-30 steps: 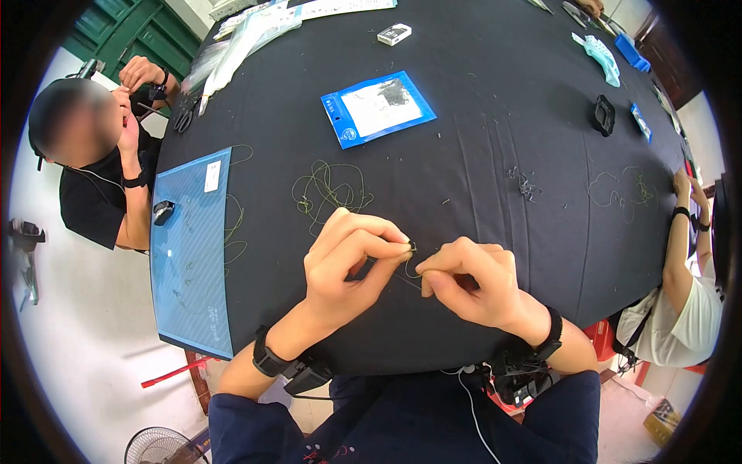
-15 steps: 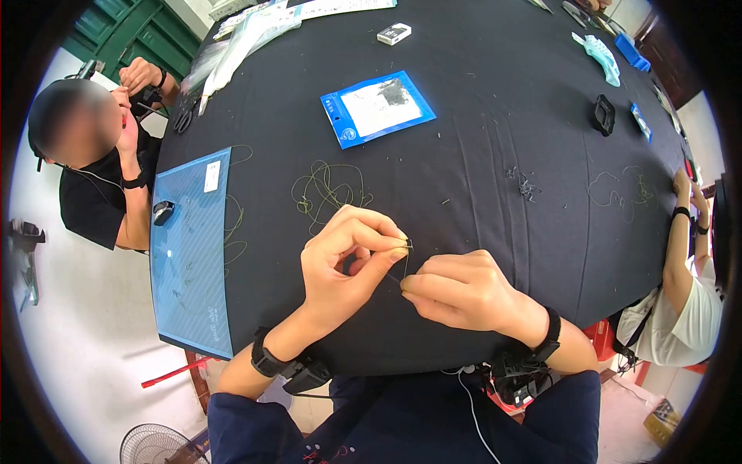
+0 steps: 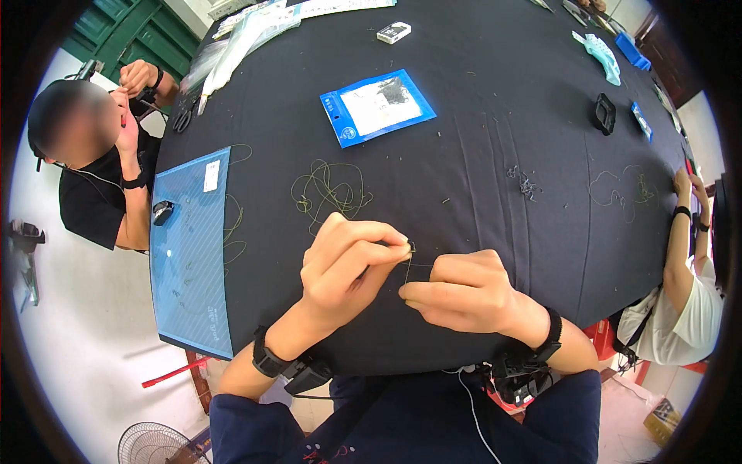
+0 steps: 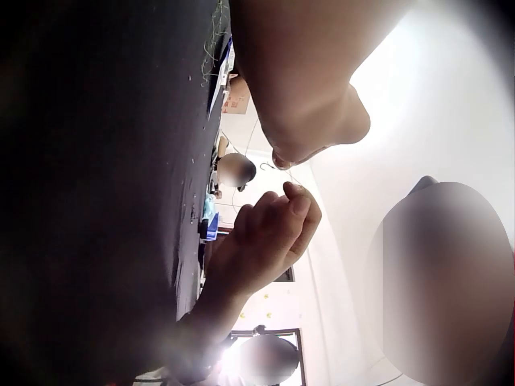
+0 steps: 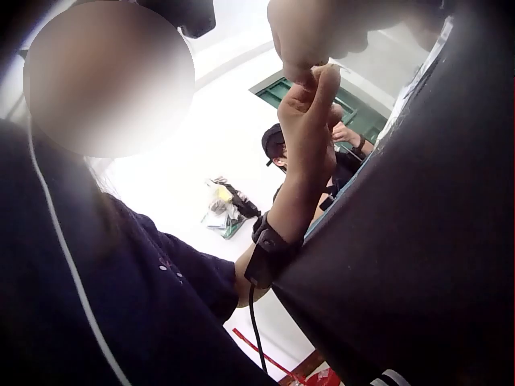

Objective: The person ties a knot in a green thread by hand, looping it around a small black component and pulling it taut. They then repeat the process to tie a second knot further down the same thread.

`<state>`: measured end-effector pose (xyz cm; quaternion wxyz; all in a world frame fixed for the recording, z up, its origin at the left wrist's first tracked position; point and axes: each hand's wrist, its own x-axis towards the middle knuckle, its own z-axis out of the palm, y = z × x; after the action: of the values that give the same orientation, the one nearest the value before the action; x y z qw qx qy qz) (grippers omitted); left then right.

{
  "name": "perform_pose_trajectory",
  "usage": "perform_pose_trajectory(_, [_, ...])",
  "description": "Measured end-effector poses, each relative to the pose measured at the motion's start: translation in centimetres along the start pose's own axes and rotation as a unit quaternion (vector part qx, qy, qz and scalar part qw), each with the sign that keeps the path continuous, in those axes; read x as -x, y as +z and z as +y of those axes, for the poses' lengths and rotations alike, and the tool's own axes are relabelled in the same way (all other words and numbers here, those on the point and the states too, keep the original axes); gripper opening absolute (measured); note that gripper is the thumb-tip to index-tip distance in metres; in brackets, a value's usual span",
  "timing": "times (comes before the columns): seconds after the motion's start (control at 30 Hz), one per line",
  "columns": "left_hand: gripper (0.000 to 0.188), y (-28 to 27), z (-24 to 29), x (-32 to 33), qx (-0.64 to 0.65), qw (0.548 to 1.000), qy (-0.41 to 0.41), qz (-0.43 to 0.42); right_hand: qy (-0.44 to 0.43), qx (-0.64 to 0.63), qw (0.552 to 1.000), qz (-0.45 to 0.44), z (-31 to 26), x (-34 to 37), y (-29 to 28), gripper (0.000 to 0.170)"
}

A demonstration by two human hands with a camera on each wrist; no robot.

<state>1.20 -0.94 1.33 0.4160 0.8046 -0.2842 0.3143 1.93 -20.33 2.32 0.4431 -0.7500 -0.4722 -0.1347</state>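
Between the fingertips of my left hand point(image 3: 344, 267) a tiny fish hook point(image 4: 266, 166) is pinched, its curved end showing in the left wrist view. From it a thin green fishing line point(image 3: 408, 271) runs down to my right hand point(image 3: 473, 292), whose thumb and forefinger pinch it while the other fingers curl in. Another thin strand passes sideways from the hook towards the right knuckles. Both hands are close together over the front of the black table. A loose tangle of the same green line point(image 3: 328, 189) lies just beyond the left hand.
A blue-edged packet point(image 3: 379, 108) with small dark pieces lies ahead on the black cloth point(image 3: 495, 85). A blue mat point(image 3: 189, 255) is at the left, with a small black object point(image 3: 163, 212) on it. Dark bits point(image 3: 525, 184) lie to the right. People sit at both sides.
My right hand has moved left and slightly down, its fingers closing in more, and the line now runs straight down from the hook. The left hand keeps its pinch, shifting only slightly.
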Motion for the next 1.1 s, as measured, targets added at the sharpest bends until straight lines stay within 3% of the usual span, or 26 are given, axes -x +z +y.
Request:
perform_pose_trajectory(0.23, [0.021,-0.1,0.0,0.1,-0.006,0.998,0.035,-0.049,0.068,-0.071,0.994,0.057,0.1,-0.5,-0.1,0.026])
perform_pose_trajectory(0.27, [0.021,-0.1,0.1,0.0,-0.005,0.998,0.038,-0.058,0.070,-0.084,0.992,0.059,0.2,-0.5,-0.3,0.018])
perform_pose_trajectory(0.43, [0.020,-0.1,0.3,0.1,0.020,0.992,0.061,-0.105,0.162,-0.080,0.980,0.084,0.3,-0.5,-0.9,0.016])
perform_pose_trajectory(0.83, [0.020,-0.2,0.5,-0.1,0.070,0.994,0.055,-0.062,0.226,-0.073,0.966,0.100,1.3,-0.3,-0.1,0.007])
perform_pose_trajectory(1.1, [0.021,-0.1,0.6,-0.1,0.073,0.996,0.037,-0.040,0.249,-0.096,0.964,-0.002,1.1,-0.4,0.2,0.006])
